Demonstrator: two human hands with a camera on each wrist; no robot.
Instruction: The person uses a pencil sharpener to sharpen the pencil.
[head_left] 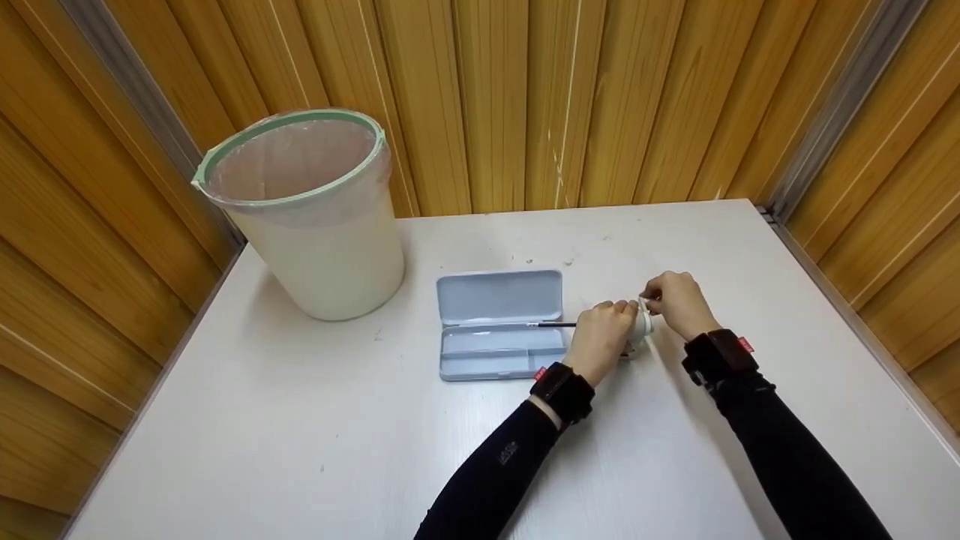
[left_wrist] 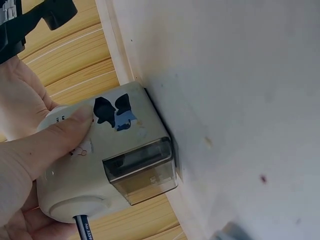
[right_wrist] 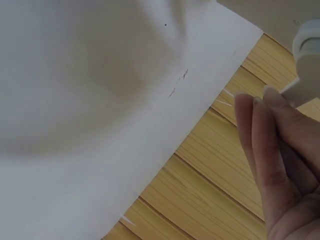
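A white desktop pencil sharpener [left_wrist: 107,160] with a cow picture and a smoky clear shavings drawer stands on the white table [head_left: 315,442]. My left hand [head_left: 602,337] grips its body, thumb [left_wrist: 55,137] across the top. A dark pencil [head_left: 551,325] sticks out of its front toward the pencil case; its shaft also shows in the left wrist view as the pencil [left_wrist: 84,229]. My right hand [head_left: 677,301] pinches the white crank handle [right_wrist: 306,70] at the sharpener's [head_left: 640,330] back, fingers [right_wrist: 272,145] curled around it.
An open grey-blue pencil case [head_left: 500,324] lies just left of my hands. A white waste bin [head_left: 307,214] with a clear liner and green rim stands at the back left. Wood-panelled walls [head_left: 495,97] close in the table on three sides.
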